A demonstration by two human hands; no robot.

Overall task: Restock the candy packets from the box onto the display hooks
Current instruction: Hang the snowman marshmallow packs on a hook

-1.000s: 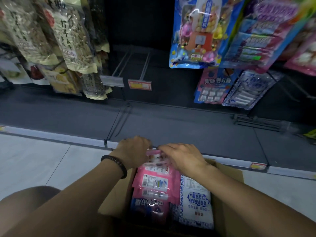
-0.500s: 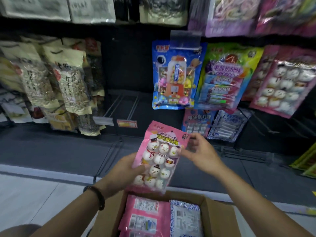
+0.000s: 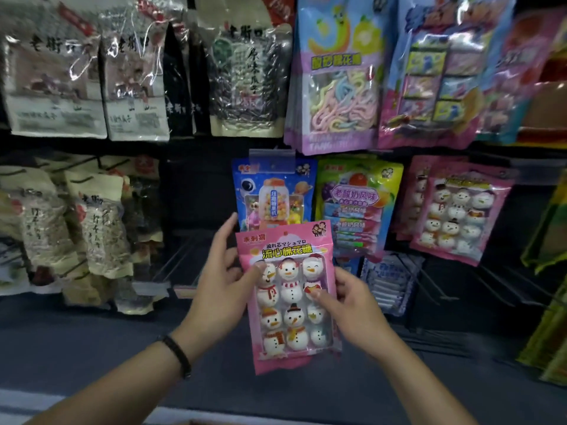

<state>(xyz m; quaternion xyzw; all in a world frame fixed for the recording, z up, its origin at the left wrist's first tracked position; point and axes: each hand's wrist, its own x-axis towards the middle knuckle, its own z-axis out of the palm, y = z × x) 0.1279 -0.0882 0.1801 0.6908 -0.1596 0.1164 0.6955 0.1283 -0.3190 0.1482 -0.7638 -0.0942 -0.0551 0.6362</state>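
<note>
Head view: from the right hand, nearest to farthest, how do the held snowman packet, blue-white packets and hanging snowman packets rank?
1. held snowman packet: gripped by the right hand.
2. blue-white packets: just to its right.
3. hanging snowman packets: farther up-right.

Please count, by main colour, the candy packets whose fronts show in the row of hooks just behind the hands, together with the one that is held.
Pink: 3, the held packet, pinched by the left hand and the right hand, plus two hanging packets
Blue packet: 1
Green-yellow packet: 1
Total: 5; packets hidden behind these are not counted.
</note>
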